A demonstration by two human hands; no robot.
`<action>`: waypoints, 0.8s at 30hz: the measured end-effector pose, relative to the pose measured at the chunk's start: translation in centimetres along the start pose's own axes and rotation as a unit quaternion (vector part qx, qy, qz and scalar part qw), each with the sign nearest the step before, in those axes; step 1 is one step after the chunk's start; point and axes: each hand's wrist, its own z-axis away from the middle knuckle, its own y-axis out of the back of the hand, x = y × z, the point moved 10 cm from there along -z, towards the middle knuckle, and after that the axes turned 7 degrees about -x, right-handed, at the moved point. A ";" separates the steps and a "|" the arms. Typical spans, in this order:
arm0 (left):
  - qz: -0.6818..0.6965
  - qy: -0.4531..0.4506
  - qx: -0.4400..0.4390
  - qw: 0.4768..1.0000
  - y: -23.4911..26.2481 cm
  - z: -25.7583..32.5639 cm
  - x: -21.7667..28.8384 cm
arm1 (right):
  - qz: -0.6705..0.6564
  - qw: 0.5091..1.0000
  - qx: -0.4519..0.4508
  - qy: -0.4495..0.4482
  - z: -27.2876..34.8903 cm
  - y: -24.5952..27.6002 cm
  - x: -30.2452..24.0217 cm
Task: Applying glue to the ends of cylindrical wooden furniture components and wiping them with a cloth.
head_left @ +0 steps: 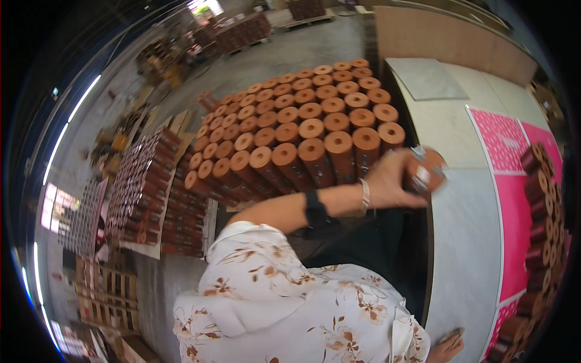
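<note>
The left hand (390, 181) is closed around one brown cylinder (426, 171), holding it at the left edge of the grey table (466, 242), right of centre in the view. The cylinder is tilted, its long axis running from lower left to upper right, with the round end cap facing up and to the right; a pale label patch shows on its side. The left wrist carries a black watch (315, 210) and a light bracelet (365, 195), and the sleeve is white with a brown flower print (272, 290). The right hand (446, 348) shows only in part at the near lower edge, lying against the table's rim; whether it grips anything cannot be told. Just to the left of the held cylinder, and farther away, stands a block of upright brown cylinders (302, 121), packed in about nine rows; an exact count cannot be made, but well over fifty tops are visible. On the right, pink printed sheets (514, 212) lie on the table, at least three panels, with a curved row of some ten brown cylinders (541, 206) lying along the right rim. Stacks of cylinders lying on their sides (142, 187) sit at the left, with wooden pallets (103, 290) near.
</note>
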 end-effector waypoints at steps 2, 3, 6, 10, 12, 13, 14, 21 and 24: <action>0.075 0.068 0.081 0.992 8.9 2.5 -3.4 | 0.005 1.000 -0.005 0.016 -1.0 -1.0 -1.0; 0.026 0.078 0.132 0.988 13.8 4.2 -5.7 | -0.095 0.995 0.004 0.029 0.3 -0.7 -3.7; -0.137 0.180 0.321 0.920 27.0 10.6 -8.4 | -0.084 0.996 0.017 0.032 0.0 -0.1 -4.3; -0.197 0.251 0.422 0.849 39.4 19.0 -13.1 | 0.110 0.993 0.032 0.022 -0.6 0.4 -3.4; -0.254 0.314 0.505 0.763 46.6 25.9 -18.5 | 0.144 0.989 0.029 0.021 -0.7 0.2 -3.9; -0.218 0.364 0.486 0.764 48.7 27.6 -21.2 | 0.173 0.984 0.033 0.021 -0.7 0.7 -4.1; -0.237 0.428 0.502 0.713 51.3 30.5 -23.4 | 0.194 0.980 0.033 0.025 -0.8 1.1 -4.4; -0.208 0.508 0.551 0.628 56.2 33.1 -30.2 | 0.368 0.923 0.071 0.088 -0.2 1.9 -8.2; -0.177 0.497 0.561 0.638 57.2 32.3 -33.1 | 0.397 0.917 0.042 -0.001 0.6 1.6 -12.2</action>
